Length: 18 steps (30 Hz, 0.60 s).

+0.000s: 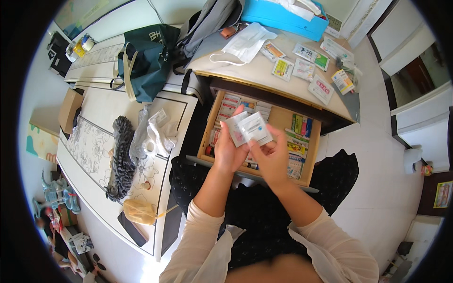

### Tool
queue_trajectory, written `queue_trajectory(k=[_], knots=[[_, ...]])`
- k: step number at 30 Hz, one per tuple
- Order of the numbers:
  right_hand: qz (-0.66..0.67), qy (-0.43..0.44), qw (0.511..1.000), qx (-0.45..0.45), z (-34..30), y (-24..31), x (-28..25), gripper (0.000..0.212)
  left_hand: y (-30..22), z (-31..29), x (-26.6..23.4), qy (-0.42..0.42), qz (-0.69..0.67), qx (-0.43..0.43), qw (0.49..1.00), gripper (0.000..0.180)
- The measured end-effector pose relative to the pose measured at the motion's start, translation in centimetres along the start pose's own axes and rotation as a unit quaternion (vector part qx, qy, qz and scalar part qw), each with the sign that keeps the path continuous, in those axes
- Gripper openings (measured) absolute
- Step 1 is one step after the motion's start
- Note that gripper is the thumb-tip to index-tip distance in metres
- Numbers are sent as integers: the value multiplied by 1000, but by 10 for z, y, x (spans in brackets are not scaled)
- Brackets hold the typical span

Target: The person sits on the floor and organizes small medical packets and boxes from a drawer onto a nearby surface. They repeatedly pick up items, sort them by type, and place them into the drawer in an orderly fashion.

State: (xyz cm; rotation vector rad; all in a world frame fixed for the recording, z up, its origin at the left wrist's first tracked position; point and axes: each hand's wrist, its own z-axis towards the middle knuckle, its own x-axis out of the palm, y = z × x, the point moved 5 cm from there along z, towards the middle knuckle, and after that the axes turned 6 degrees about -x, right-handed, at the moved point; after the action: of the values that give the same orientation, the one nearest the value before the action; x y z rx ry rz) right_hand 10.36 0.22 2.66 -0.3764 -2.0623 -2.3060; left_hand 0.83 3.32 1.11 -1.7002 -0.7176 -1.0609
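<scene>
"Peering into the person's hands, what do you find?"

"Two sachets. A white square sachet (255, 128) overlaps a pale sachet (233, 126) on its left, both above the open wooden drawer (281, 118)."

"How are the fingers placed?"

"On the right hand (272, 154), they pinch the white one at its near right corner, thumb on top. The left hand (230, 154) is turned palm up, its fingers curled around the pale one, with a fingertip showing past the far edge."

"And inside the drawer?"

"Red-and-white packets (228, 106) fill the far left corner. Slim colourful packages (300, 125) lie along the right, some green, some yellow. The hands hide part of the middle."

"Beyond it?"

"A pale tabletop (257, 73). It carries a white face mask (247, 43) at the left, more flat packets to the right, among them a yellow-green packet (282, 70), and a bright blue box (283, 20) at the far edge."

"What's on the left?"

"A flower-patterned tabletop (89, 141). A grey fluffy item (123, 160) stretches along it, just left of a white tape roll (150, 149). Nearer the person sits a yellow pouch (139, 212), and a dark green tote bag (150, 61) stands at the far end."
</scene>
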Motion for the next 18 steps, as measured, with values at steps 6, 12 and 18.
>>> queue_trajectory(k=[6, 12, 18], knots=[[-65, 34, 997, -11, -8, -17, 3, 35, 6, -2, -5, -29, 120, -4, 992, 41], [-318, 22, 930, -182, 47, 26, -28, 8, -12, 0, -16, -102, 124, 71, 984, 38], [-551, 48, 728, -406, 135, 62, -32, 34, -5, 4, -15, -115, 59, 21, 991, 42]])
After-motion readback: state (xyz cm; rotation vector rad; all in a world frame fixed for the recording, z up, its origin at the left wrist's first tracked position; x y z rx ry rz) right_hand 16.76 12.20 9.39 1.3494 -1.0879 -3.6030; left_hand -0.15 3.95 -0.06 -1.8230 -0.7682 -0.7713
